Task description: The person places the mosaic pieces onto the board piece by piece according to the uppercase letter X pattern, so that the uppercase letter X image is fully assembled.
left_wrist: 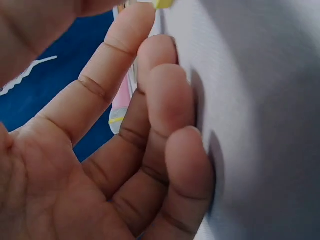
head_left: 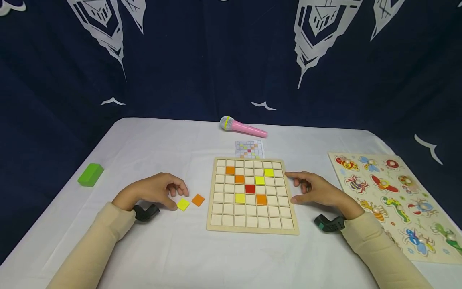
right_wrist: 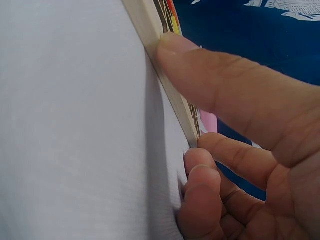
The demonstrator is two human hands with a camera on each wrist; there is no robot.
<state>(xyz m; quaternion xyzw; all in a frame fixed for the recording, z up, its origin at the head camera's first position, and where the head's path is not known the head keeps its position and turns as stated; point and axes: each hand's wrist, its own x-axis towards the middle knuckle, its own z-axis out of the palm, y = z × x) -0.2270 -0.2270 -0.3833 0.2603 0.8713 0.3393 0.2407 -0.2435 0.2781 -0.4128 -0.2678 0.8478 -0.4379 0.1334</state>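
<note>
A wooden grid board (head_left: 252, 230) lies flat on the table, with several orange and yellow tiles and one red tile (head_left: 250, 189) set in its squares. To its left, my left hand (head_left: 153, 192) holds a yellow tile (head_left: 183, 204) at its edges between thumb and index finger, low over the cloth. Only a corner of that yellow tile (left_wrist: 164, 4) shows in the left wrist view. An orange tile (head_left: 198, 200) lies beside it. My right hand (head_left: 315, 188) touches the board's right edge with an extended thumb and index finger, its other fingers curled underneath.
Behind the board lies a printed pattern card (head_left: 250, 149), with a pink toy microphone (head_left: 245, 127) beyond it. A green block (head_left: 90, 175) stands at the far left. At the right lies an insect puzzle board (head_left: 393, 188), close to my right forearm.
</note>
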